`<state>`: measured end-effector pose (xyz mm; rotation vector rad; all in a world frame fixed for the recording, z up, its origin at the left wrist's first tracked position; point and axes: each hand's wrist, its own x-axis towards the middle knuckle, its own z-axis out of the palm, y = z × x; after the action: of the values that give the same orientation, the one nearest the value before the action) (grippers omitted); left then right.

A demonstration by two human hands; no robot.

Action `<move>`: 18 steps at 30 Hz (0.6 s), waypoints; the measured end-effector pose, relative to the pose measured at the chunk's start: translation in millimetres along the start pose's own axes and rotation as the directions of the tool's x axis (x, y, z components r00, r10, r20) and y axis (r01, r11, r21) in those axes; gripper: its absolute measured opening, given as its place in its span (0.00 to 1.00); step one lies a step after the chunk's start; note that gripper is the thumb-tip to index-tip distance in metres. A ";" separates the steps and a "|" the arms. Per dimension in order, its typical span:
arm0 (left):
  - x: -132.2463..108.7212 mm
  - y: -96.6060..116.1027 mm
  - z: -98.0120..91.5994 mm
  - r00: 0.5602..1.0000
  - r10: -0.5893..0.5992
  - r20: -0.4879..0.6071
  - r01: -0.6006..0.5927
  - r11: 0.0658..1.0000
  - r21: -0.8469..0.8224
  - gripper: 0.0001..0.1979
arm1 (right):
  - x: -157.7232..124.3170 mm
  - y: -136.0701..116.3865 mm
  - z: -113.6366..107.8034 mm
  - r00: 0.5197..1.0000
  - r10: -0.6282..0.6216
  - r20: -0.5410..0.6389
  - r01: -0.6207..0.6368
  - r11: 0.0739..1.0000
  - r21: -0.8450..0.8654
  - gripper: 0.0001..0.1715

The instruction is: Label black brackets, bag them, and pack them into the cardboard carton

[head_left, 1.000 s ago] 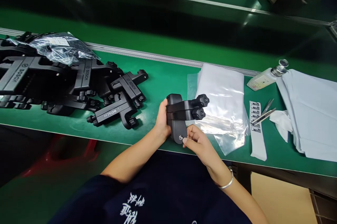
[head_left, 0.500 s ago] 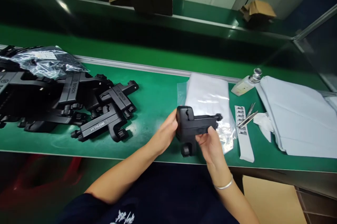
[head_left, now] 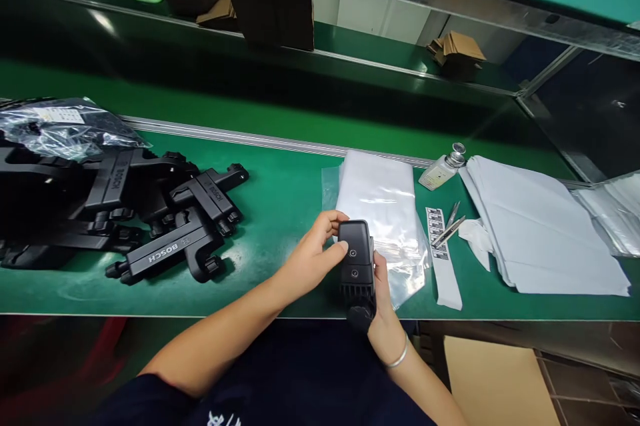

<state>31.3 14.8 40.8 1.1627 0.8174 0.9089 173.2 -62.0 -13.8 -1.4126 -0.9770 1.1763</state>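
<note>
A black plastic part (head_left: 356, 259) is held upright in both hands just above the near edge of the green worktop (head_left: 280, 193). Its flat face, marked with two small round dots, is turned toward the camera, and a round knob is seen at its lower end. The left hand (head_left: 313, 259) is closed on it from nine o'clock, with the thumb laid on the face and the fingers (head_left: 334, 218) wrapped over the top corner. The right hand (head_left: 384, 313) is pressed against it from four o'clock. That hand's fingers are mostly hidden behind the part, so their curl cannot be told exactly, though a grip is plainly kept. A silver bracelet (head_left: 399, 360) is worn on that wrist.

From the held part, a stack of clear bags (head_left: 377, 196) is found at twelve o'clock, just behind it. A label strip (head_left: 444, 266) lies at three o'clock, tweezers (head_left: 450, 226) and a small bottle (head_left: 440, 174) at two o'clock, and white sheets (head_left: 540, 233) beyond them. A pile of black parts (head_left: 150, 226) lies well apart at nine o'clock.
</note>
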 end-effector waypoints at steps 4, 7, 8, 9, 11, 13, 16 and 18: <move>-0.8 2.7 -9.9 0.998 0.009 0.064 -0.011 1.000 0.025 0.19 | 4.3 -0.7 3.1 0.985 0.135 -0.106 -0.103 0.959 0.265 0.29; -11.8 1.7 -22.5 0.979 0.006 0.203 -0.025 0.995 0.095 0.38 | 12.0 -0.2 -3.0 0.991 0.097 -0.089 -0.051 0.907 0.418 0.33; -16.3 0.8 -26.8 0.974 -0.021 0.227 -0.009 0.991 0.131 0.44 | 12.3 -0.5 -7.2 0.994 0.045 -0.097 0.001 0.905 0.425 0.34; -20.6 -0.2 -30.8 0.971 -0.054 0.234 0.016 0.986 0.164 0.48 | 11.3 -1.2 -11.8 0.995 -0.014 -0.102 0.055 0.908 0.416 0.35; -28.0 -2.8 -37.1 0.971 -0.102 0.215 0.061 0.980 0.190 0.48 | 6.1 -4.4 -19.8 0.989 -0.119 -0.086 0.144 0.910 0.389 0.39; -33.0 -5.1 -40.5 0.977 -0.104 0.187 0.069 0.980 0.185 0.44 | -0.1 -9.3 -24.6 0.983 -0.178 -0.048 0.183 0.912 0.367 0.39; -35.2 -6.7 -41.7 0.983 -0.112 0.145 0.094 0.988 0.126 0.47 | -5.2 -16.3 -28.5 0.988 -0.154 0.000 0.148 0.945 0.291 0.42; -34.0 -7.4 -41.2 0.979 -0.139 0.148 0.141 0.990 -0.001 0.53 | -4.5 -19.4 -32.0 0.993 -0.113 0.046 0.097 0.960 0.264 0.49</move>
<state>-18.5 -0.9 27.3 1.1336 0.7622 0.7020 204.1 -69.5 6.5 -1.1089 -0.8912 1.2253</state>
